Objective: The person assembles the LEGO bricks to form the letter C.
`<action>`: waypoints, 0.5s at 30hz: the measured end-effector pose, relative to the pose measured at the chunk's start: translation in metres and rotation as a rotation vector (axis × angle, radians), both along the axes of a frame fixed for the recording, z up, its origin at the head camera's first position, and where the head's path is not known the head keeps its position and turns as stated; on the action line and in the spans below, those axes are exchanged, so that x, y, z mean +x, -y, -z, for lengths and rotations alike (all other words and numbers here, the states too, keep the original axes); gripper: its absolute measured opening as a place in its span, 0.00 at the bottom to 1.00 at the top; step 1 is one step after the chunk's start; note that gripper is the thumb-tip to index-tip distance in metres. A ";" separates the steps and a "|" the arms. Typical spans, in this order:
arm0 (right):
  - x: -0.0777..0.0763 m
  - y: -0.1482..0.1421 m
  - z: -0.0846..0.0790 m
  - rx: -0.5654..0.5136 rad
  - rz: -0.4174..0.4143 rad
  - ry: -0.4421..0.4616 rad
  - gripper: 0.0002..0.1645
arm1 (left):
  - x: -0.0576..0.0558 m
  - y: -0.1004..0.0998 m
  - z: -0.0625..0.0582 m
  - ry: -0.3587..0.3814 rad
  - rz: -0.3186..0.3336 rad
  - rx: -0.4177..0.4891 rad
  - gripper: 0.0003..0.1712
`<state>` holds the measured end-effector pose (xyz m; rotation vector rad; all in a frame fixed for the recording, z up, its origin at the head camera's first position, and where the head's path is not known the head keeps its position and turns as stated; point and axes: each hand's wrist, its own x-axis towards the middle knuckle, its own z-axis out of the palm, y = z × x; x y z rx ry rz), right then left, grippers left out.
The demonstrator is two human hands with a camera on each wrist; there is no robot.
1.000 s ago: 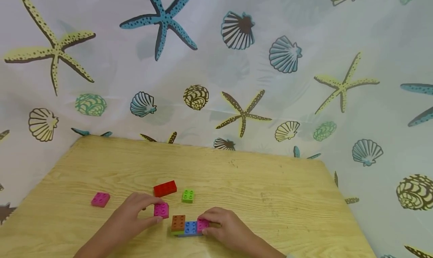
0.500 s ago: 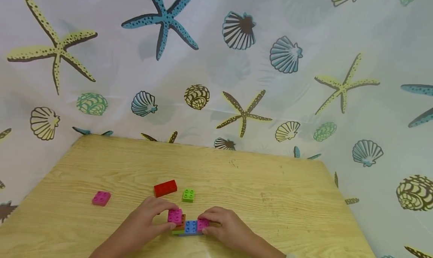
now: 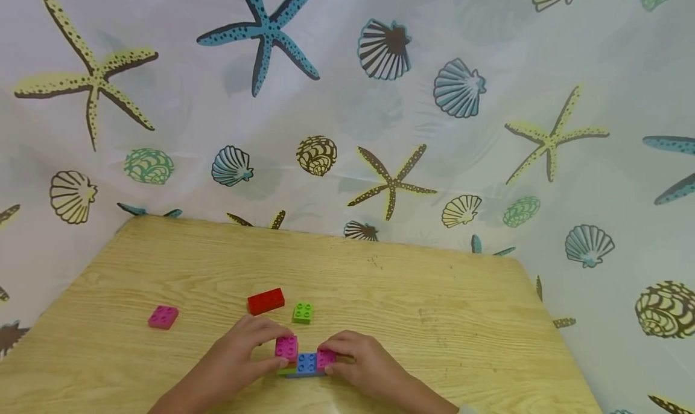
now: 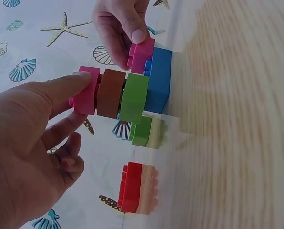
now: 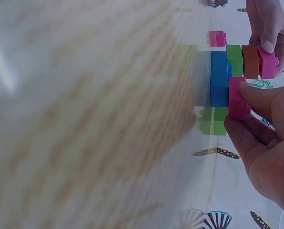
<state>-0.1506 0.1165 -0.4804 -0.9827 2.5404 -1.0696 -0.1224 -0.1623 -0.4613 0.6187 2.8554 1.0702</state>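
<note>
Wood-grained bench (image 3: 434, 311) below, stacking seems underway: on the blue brick's (image 3: 306, 364) left end, fingers of the left hand (image 3: 236, 353) pinch a pink brick (image 3: 286, 347) atop a brown brick (image 4: 110, 93) and green brick (image 4: 134, 98), the right hand's (image 3: 365, 367) pinch another pink brick (image 3: 324, 359) at its right, and firm downward pressing seems needed next.

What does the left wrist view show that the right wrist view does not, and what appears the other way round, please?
Only the left wrist view shows the red brick, lying apart from the joined bricks. Only the right wrist view shows the loose pink brick, beyond the blue brick. Both show the left hand pinching one pink brick above the brown brick and stacked green brick, the right hand pinching another pink brick at the blue brick, and the loose green brick.
</note>
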 end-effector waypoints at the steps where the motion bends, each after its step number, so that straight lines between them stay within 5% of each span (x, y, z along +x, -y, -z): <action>1: 0.000 0.000 0.000 0.001 0.000 -0.002 0.20 | 0.000 0.000 0.000 0.003 -0.007 -0.007 0.17; 15: 0.000 0.001 0.002 -0.012 -0.015 -0.027 0.20 | 0.000 -0.004 -0.009 0.035 -0.020 -0.047 0.19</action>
